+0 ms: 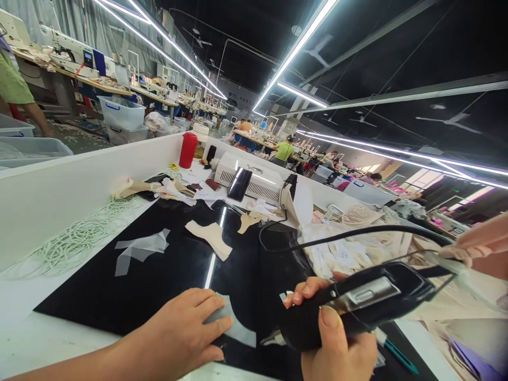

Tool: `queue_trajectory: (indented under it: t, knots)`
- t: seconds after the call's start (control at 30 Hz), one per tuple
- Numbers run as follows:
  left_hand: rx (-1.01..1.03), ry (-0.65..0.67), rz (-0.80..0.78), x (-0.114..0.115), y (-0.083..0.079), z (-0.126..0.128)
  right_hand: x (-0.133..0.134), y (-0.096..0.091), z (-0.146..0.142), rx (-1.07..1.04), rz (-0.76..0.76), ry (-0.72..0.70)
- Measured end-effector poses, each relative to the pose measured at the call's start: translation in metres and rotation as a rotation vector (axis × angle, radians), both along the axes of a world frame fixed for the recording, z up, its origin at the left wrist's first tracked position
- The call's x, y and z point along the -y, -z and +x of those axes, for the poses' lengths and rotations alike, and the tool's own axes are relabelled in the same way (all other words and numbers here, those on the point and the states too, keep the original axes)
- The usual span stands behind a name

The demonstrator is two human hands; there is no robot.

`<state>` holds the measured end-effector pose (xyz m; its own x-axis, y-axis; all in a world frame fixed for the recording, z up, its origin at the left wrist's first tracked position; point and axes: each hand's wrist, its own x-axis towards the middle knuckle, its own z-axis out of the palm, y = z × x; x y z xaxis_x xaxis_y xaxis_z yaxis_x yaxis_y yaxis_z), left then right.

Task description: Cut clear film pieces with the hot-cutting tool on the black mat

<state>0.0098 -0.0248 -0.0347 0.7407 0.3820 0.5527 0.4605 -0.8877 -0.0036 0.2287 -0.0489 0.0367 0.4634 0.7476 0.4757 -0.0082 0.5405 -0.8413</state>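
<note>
My left hand [186,330] lies on a curved grey-white fabric piece [240,328], its fingers spread and pressing it against the shiny black board [166,286]. My right hand [337,338] is wrapped around a black corded handheld power tool [381,301] with a metal slide plate on its side. The tool's pointed metal tip [273,338] is just right of the piece; whether it touches the board I cannot tell. Further back on the board are a cream cut piece [210,238] and a translucent piece [143,246].
Another person's hand [484,243] is at the right, near the black cable [357,231]. A teal-handled tool [400,357] lies at lower right. Pale cord [79,238] is heaped at left. A white vented machine [250,177], phone [240,183] and red container [188,150] stand behind.
</note>
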Motion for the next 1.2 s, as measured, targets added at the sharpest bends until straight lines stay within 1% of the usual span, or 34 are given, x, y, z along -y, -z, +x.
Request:
queue_trajectory:
  t: [0.07,0.17,0.27,0.33,0.43,0.5,0.57,0.63,0.77,0.97,1.2]
  knots:
    - [0.013,0.009,-0.041,0.0,-0.002,-0.002,0.002,-0.003,-0.002,0.032,-0.04,0.034]
    - [0.074,0.014,-0.165,0.0,-0.005,-0.004,0.005,-0.01,-0.014,0.061,-0.102,0.066]
    - [0.146,0.023,-0.294,0.002,-0.012,-0.011,0.003,-0.014,-0.031,-0.018,-0.107,0.058]
    - [0.162,-0.005,-0.387,0.002,-0.021,-0.02,-0.001,-0.015,-0.042,-0.075,-0.067,0.003]
    - [0.151,-0.099,-0.524,0.003,-0.035,-0.04,-0.008,-0.011,-0.057,-0.094,0.007,-0.115]
    - [0.146,-0.166,-0.581,0.003,-0.039,-0.055,-0.013,-0.007,-0.067,-0.105,0.028,-0.161]
    - [0.148,-0.209,-0.608,0.004,-0.036,-0.066,-0.018,-0.004,-0.077,-0.12,0.034,-0.181]
    - [0.157,-0.222,-0.627,0.004,-0.029,-0.071,-0.022,-0.001,-0.086,-0.12,0.045,-0.2]
    - [0.191,-0.232,-0.681,0.003,-0.017,-0.067,-0.03,0.004,-0.099,-0.101,0.086,-0.247]
    - [0.211,-0.239,-0.738,0.003,-0.017,-0.063,-0.035,0.009,-0.111,-0.093,0.104,-0.269]
    - [0.335,-0.205,-0.704,0.003,-0.015,-0.064,-0.035,0.015,-0.115,-0.094,0.114,-0.288]
